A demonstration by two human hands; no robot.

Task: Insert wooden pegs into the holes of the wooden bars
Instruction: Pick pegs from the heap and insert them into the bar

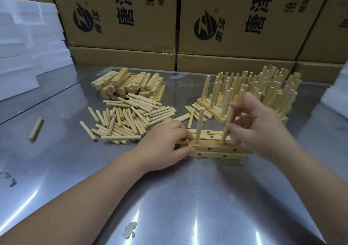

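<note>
Several wooden bars (216, 148) with holes lie side by side in front of me on the metal table. One peg (199, 125) stands upright in a bar near its left end. My left hand (165, 145) grips the left ends of the bars, thumb at the front. My right hand (259, 129) pinches a second upright peg (227, 122) whose lower end sits in a hole near the bars' right end.
A heap of loose pegs (130, 120) lies left of centre, with a stack of bare bars (130, 83) behind it. Finished bars with standing pegs (263, 92) crowd the right. A stray peg (35, 128) lies far left. Cardboard boxes (122, 18) and white foam (28, 47) stand behind.
</note>
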